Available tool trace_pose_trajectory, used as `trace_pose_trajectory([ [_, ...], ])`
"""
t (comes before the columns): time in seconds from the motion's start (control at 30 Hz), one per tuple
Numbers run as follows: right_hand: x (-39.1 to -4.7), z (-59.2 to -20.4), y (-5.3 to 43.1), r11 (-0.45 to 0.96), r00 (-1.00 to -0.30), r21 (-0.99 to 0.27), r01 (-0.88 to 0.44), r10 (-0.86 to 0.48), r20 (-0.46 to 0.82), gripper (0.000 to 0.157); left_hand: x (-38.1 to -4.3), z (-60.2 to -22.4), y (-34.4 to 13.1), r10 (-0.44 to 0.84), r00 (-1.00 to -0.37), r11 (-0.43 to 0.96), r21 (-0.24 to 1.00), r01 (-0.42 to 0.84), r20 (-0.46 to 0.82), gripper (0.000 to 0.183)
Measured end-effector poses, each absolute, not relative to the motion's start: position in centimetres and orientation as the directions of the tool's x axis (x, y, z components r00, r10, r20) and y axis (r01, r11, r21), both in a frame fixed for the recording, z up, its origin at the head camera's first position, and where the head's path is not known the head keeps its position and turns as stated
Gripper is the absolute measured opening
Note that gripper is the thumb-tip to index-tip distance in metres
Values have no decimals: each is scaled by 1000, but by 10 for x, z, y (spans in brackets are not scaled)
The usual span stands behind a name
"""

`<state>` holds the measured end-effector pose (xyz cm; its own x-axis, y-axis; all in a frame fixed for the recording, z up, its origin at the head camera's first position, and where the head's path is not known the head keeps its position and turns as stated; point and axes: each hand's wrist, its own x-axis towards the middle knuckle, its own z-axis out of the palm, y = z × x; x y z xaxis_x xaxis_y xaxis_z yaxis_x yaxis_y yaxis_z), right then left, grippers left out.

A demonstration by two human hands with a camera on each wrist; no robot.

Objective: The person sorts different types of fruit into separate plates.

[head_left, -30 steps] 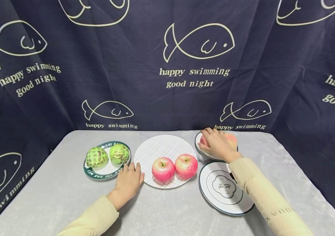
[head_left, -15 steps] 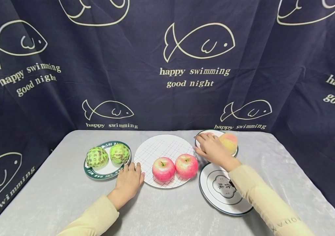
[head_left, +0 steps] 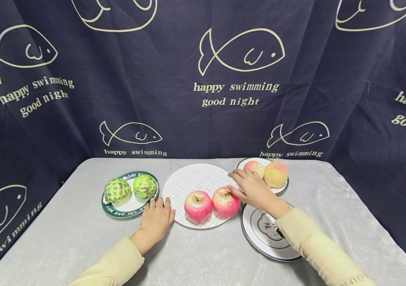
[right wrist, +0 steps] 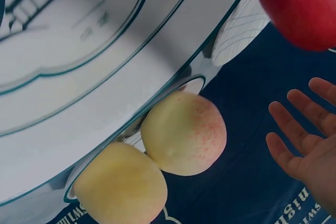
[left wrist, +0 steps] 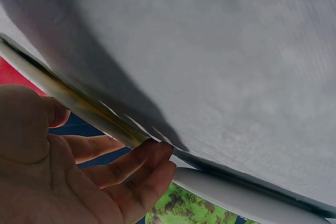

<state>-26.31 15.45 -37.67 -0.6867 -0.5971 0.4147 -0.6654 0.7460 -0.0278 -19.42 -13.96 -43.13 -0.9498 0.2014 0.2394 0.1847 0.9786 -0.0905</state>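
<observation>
My left hand point(head_left: 155, 218) rests at the left rim of the white grid-patterned plate point(head_left: 181, 178), fingers extended and holding nothing. In the left wrist view its fingertips lie right along a plate edge. Two red apples point(head_left: 198, 205) sit side by side on the grid plate. My right hand point(head_left: 254, 192) hovers with spread fingers just right of the right-hand apple point(head_left: 224, 204), overlapping its edge in the head view. Behind it, two peaches point(head_left: 276, 174) share a small blue-rimmed plate point(head_left: 282, 188). The right wrist view shows that hand point(right wrist: 315, 140) with nothing in its fingers.
On the left, a green-rimmed plate point(head_left: 117, 212) carries two green, bumpy custard apples point(head_left: 117, 190). A larger blue-rimmed plate with Chinese characters point(head_left: 260, 238) lies under the right forearm. A dark fish-print curtain point(head_left: 203, 131) stands behind the table point(head_left: 195, 258).
My right hand has let go of the left-hand peach and moved left and toward me, near the apples, so both peaches now show. My left hand has stayed put.
</observation>
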Motion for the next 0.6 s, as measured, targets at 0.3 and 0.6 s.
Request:
trace_pose_trajectory([
  [0.3,-251,-382,146,699,-639,-26,-714,-636,433,44,-195,-433,-140,200,-951,979,-95,182,237,45],
  [0.6,-241,-386,143,676,-649,-77,-733,-660,379,51,-194,-432,-140,201,-950,979,-93,183,237,45],
])
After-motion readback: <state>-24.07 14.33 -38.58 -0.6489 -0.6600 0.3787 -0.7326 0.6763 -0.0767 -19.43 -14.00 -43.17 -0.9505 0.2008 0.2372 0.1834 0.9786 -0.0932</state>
